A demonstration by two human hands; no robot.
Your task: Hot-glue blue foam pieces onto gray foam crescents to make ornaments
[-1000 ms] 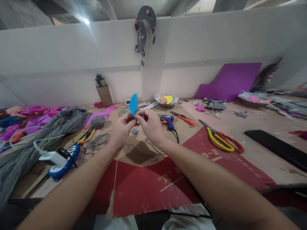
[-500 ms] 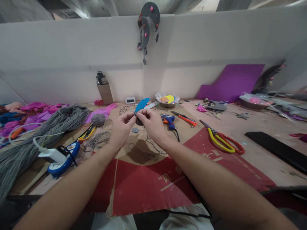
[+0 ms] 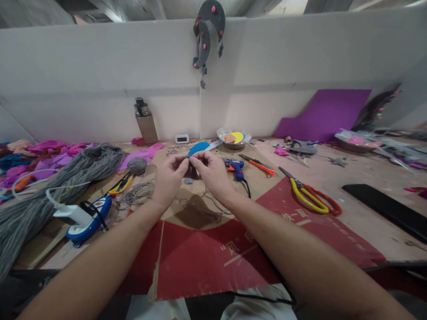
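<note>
My left hand and my right hand meet over the cardboard, thumbs and fingertips pinched together. Between them they hold a thin blue curved piece, whose rounded end sticks up behind the fingers; a dark part shows below the fingertips. Something small and grey sits right at the pinch, too small to make out. Just beneath the hands lies a small grey star-like piece. Loose grey yarn trails over the cardboard under the wrists.
A blue glue gun, an orange cutter and red-and-yellow scissors lie to the right. Left are a grey yarn ball, a yarn hank, a yellow cutter and a blue power strip. A decorated grey crescent hangs behind.
The blue piece has tipped back and lower between my fingers, so less of it stands up. Both hands stay nearly in place, still pinching.
</note>
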